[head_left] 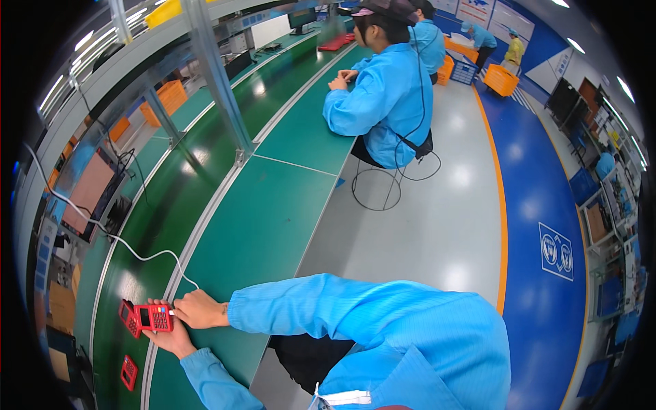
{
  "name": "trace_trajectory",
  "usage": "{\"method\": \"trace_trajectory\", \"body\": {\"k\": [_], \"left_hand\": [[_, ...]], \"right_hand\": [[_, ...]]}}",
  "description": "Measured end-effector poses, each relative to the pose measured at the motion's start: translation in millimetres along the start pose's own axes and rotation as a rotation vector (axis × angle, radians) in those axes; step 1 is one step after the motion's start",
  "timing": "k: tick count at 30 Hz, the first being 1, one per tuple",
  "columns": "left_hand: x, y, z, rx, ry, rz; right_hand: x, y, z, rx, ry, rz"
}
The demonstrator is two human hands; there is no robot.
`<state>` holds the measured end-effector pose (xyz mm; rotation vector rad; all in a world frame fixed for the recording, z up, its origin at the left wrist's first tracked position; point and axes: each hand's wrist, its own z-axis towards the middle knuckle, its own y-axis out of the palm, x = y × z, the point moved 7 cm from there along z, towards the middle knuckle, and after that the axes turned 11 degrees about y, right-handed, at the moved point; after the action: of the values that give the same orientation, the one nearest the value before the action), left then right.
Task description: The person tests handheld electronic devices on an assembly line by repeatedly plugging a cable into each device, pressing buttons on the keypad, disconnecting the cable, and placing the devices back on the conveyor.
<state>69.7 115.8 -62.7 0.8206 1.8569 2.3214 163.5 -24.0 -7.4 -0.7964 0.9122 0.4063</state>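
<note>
A red handheld card terminal (154,318) with a small dark screen and a keypad rests in my left hand (172,337), whose fingers curl round it from beneath. My right hand (198,309) pinches the plug end of a white cable (142,257) at the terminal's right side. The plug meets the casing's edge; how far in it sits cannot be made out. Just left of the held terminal, a second red terminal (128,320) lies on the green conveyor belt, partly covered. A third red terminal (129,373) lies nearer, by the belt's metal edge.
The green worktable (249,205) runs beside the conveyor belt (154,222). A metal post (219,82) rises at the belt's edge. Farther along, a person in blue (383,96) sits at the table on a wire-legged stool (377,189). Orange crates (502,80) stand at the back.
</note>
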Motion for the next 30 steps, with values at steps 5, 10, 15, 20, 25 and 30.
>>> {"method": "trace_trajectory", "body": {"k": [5, 10, 15, 20, 25, 30], "left_hand": [[-12, 10, -3, -0.132, -0.058, 0.011], [-10, 14, -6, -0.086, -0.025, 0.062], [-11, 14, -7, -0.018, -0.023, 0.051], [-14, 18, -12, 0.075, 0.005, 0.068], [-10, 8, -5, -0.006, -0.01, 0.045], [-14, 12, -6, -0.004, -0.019, 0.06]], "right_hand": [[2, 2, -2, -0.02, -0.012, -0.033], [0, 1, -2, -0.039, -0.009, -0.061], [1, 2, -3, -0.045, -0.013, -0.076], [7, 7, -5, -0.044, -0.007, -0.083], [5, 12, -3, -0.049, -0.018, -0.07], [8, 10, -2, -0.048, -0.015, -0.063]]}}
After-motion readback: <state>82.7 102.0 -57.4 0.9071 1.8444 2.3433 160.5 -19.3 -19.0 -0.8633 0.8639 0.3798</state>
